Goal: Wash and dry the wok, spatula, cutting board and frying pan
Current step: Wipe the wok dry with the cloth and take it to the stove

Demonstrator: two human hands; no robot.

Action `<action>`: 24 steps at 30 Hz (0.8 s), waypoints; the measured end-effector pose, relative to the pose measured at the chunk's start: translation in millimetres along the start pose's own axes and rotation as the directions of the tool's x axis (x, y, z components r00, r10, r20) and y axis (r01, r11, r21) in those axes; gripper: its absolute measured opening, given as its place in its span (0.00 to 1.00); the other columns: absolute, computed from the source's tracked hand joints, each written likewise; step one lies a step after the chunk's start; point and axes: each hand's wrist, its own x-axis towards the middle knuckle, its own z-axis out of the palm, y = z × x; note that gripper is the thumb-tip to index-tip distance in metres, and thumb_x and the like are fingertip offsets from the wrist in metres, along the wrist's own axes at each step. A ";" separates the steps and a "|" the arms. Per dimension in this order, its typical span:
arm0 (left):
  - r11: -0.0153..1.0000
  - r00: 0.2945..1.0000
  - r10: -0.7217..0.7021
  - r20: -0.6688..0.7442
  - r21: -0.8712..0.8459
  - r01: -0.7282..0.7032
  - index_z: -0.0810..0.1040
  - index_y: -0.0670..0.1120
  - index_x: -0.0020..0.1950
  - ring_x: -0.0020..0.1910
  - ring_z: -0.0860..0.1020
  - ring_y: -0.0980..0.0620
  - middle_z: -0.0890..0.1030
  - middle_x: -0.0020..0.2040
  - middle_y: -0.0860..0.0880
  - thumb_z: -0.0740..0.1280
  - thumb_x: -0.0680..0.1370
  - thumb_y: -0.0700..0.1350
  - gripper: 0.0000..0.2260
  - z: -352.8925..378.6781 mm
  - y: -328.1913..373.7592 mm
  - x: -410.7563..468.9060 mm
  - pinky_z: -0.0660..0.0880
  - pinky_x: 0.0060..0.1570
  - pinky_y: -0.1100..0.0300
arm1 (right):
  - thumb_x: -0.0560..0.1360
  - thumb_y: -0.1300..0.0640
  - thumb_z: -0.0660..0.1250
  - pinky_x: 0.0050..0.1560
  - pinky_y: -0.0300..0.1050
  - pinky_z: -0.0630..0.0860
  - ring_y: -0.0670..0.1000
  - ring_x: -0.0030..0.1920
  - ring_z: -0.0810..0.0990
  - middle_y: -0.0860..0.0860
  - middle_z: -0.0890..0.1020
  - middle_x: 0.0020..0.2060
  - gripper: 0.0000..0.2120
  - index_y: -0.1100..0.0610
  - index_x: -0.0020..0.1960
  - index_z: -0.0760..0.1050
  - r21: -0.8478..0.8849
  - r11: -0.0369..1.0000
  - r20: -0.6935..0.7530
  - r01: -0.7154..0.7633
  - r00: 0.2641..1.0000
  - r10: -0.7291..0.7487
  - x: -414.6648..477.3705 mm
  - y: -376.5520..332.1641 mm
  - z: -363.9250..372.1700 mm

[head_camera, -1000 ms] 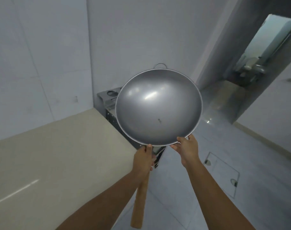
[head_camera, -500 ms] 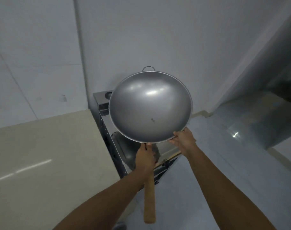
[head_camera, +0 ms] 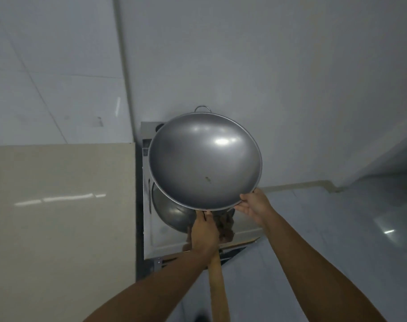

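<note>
A large grey steel wok [head_camera: 204, 161] is held up in the air, tilted with its inside facing me, a small wire loop at its far rim. A small dark speck sits low inside it. My left hand [head_camera: 204, 231] grips the top of its long wooden handle [head_camera: 218, 287], which hangs down toward me. My right hand [head_camera: 253, 204] pinches the near right rim. The wok hovers over a steel stand [head_camera: 149, 242] against the wall, where a second dark pan [head_camera: 172, 212] lies partly hidden under it.
A beige countertop [head_camera: 58, 217] fills the left side, its edge meeting the steel stand. White tiled walls [head_camera: 267, 66] rise behind. Glossy grey floor [head_camera: 348, 228] spreads to the right, with a low step along the wall.
The view has swung left and down, so the doorway at right is gone and the steel stand with the second pan shows under the wok. Both hands keep their hold.
</note>
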 end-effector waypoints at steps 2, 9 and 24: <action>0.999 0.998 -0.040 -0.044 0.004 0.040 0.70 0.52 0.66 0.49 0.80 0.37 0.81 0.51 0.39 0.50 0.81 0.57 0.18 14.8 -5.5 -1.0 0.78 0.49 0.38 | 0.78 0.73 0.55 0.36 0.47 0.81 0.56 0.47 0.81 0.59 0.79 0.55 0.20 0.62 0.69 0.64 -0.051 0.999 0.054 -0.018 0.998 0.021 9.7 -2.7 -7.1; 0.996 0.984 -0.085 -0.158 -0.033 0.081 0.70 0.48 0.67 0.42 0.80 0.42 0.79 0.43 0.45 0.52 0.84 0.51 0.15 40.6 11.0 -6.3 0.80 0.48 0.41 | 0.78 0.74 0.54 0.36 0.48 0.80 0.56 0.45 0.80 0.59 0.79 0.52 0.21 0.64 0.70 0.65 -0.098 0.994 0.172 -0.049 0.983 0.065 36.0 -13.1 -22.9; 0.985 0.984 -0.174 -0.028 0.009 0.174 0.65 0.46 0.70 0.40 0.78 0.48 0.77 0.52 0.40 0.51 0.85 0.50 0.16 47.1 19.8 4.9 0.76 0.31 0.59 | 0.79 0.73 0.55 0.35 0.48 0.82 0.58 0.47 0.79 0.63 0.76 0.59 0.21 0.65 0.72 0.63 -0.074 0.991 0.158 -0.113 0.980 0.123 63.1 -10.6 -33.3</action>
